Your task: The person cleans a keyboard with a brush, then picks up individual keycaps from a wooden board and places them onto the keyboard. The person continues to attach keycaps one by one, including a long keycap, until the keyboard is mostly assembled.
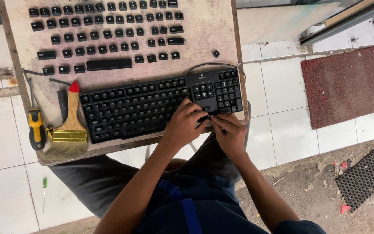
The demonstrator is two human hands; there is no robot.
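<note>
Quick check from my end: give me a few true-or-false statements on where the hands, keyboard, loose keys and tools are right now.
1. Both hands are at the keyboard's lower edge, near the arrow keys. True.
2. The loose keys are piled in a bowl. False: they lie in rows on the board.
3. The paintbrush lies left of the keyboard. True.
4. The yellow-handled screwdriver is in the right hand. False: it lies at the board's left edge.
5. The number pad has no keys. False: its keys are on.
</note>
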